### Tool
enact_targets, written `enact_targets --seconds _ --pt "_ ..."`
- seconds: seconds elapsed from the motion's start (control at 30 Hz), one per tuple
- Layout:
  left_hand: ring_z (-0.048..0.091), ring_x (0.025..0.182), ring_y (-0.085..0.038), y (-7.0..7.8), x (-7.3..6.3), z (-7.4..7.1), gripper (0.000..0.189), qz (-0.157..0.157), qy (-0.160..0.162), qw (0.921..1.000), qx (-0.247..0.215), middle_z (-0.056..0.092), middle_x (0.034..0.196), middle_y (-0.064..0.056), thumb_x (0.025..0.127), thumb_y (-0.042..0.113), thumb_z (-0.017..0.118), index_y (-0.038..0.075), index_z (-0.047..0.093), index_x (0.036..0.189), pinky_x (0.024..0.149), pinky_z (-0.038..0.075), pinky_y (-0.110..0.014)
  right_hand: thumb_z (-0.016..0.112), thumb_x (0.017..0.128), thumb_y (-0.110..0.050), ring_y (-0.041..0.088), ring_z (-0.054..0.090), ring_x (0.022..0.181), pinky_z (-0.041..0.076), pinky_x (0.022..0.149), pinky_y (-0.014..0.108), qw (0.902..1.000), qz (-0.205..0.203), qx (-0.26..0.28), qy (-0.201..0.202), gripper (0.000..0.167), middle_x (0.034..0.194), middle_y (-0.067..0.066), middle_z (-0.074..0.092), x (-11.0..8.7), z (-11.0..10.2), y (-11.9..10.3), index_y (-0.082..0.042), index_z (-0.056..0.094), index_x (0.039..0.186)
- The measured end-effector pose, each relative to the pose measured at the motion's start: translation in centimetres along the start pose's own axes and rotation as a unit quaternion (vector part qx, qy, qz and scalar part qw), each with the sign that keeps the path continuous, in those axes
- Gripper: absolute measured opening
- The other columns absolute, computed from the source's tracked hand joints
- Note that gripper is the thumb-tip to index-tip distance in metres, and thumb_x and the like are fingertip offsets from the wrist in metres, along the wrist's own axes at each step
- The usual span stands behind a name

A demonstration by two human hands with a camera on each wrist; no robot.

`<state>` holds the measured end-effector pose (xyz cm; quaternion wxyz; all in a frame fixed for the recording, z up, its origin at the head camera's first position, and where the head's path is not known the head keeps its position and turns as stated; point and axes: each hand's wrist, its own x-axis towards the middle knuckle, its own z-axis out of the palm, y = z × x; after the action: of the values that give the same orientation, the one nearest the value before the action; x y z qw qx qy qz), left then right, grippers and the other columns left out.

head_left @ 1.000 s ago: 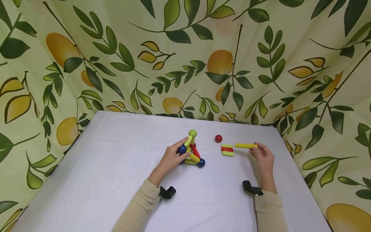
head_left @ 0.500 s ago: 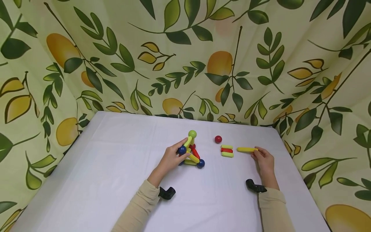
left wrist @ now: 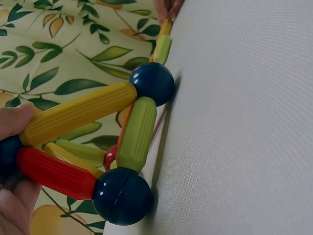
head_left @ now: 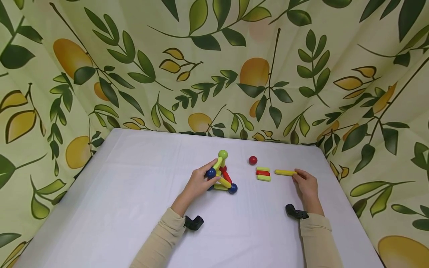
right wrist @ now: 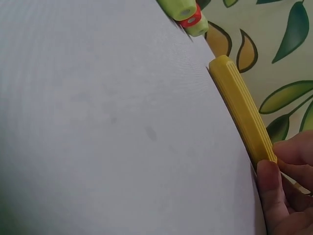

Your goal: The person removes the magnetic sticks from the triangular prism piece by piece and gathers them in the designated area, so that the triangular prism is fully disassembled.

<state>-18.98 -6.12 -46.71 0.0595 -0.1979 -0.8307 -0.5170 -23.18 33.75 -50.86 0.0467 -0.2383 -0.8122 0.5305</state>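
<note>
My left hand (head_left: pixel 198 182) grips a frame of magnetic balls and rods at its near upper blue ball (head_left: pixel 210 173), thumb along a yellow rod (left wrist: pixel 78 113). A lime ball (head_left: pixel 222 153) tops the frame; two more blue balls and a red one sit at its lower corners. In the left wrist view, a lower blue ball (left wrist: pixel 122 197) is close over the white cloth. Off to the right, my right hand (head_left: pixel 306 186) pinches one end of a loose yellow magnetic rod (right wrist: pixel 239 110) between thumb and fingers. That rod lies along the tabletop, its free end pointing left.
Between the hands, two lime rods (head_left: pixel 263 178) flank a red rod (head_left: pixel 263 173) in a tidy row. A loose red ball (head_left: pixel 253 160) sits behind them. White cloth (head_left: pixel 140 171) covers the table, and a leaf-patterned curtain (head_left: pixel 214 93) hangs around its back and sides.
The right hand has lowered the loose yellow rod and shifted slightly right, away from the row of short rods. The left hand and the frame have stayed put.
</note>
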Motion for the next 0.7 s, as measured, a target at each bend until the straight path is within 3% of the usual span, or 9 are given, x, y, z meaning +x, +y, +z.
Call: enact_targets --seconds 0.23,0.37,0.5,0.7 --pt "0.051 0.126 -0.028 0.2 0.0 -0.1 0.063 -0.001 -0.003 0.9999 0.010 0.050 0.140 -0.014 0.085 0.016 0.071 0.011 0.044 0.142 0.098 0.046 -0.035 0.052 0.094 -0.012 -0.013 0.050 0.075 0.044 0.067 0.002 0.9999 0.000 0.011 0.011 0.044 0.138 0.020 0.049 -0.6 -0.2 -0.1 -0.003 0.049 0.137" --pt "0.054 0.123 -0.028 0.1 0.0 -0.2 0.061 -0.010 0.003 0.9998 0.016 0.053 0.137 -0.014 0.084 0.017 0.072 0.011 0.046 0.139 0.098 0.047 -0.036 0.052 0.094 -0.016 -0.006 0.047 0.081 0.040 0.067 0.004 0.9989 -0.019 -0.016 0.039 0.044 0.134 0.018 0.053 -1.3 -0.6 -0.4 -0.005 0.051 0.136" --pt "0.056 0.119 -0.028 -0.2 0.0 -0.5 0.056 -0.029 0.005 0.9996 0.003 0.056 0.132 -0.014 0.083 0.017 0.073 0.010 0.048 0.133 0.095 0.049 -0.036 0.051 0.095 -0.017 0.002 0.046 0.084 0.039 0.064 0.008 0.9965 -0.039 -0.036 0.064 0.041 0.124 0.015 0.056 -2.2 -0.8 -0.7 -0.006 0.053 0.134" --pt "0.055 0.122 -0.030 -0.7 0.2 -2.1 0.049 -0.063 -0.002 0.9977 -0.023 0.056 0.132 -0.014 0.084 0.015 0.073 0.011 0.054 0.129 0.095 0.049 -0.040 0.051 0.096 -0.015 -0.004 0.048 0.086 0.039 0.066 0.004 0.9947 -0.082 -0.032 0.054 0.038 0.123 0.017 0.059 -4.0 -0.1 -2.4 -0.005 0.055 0.132"
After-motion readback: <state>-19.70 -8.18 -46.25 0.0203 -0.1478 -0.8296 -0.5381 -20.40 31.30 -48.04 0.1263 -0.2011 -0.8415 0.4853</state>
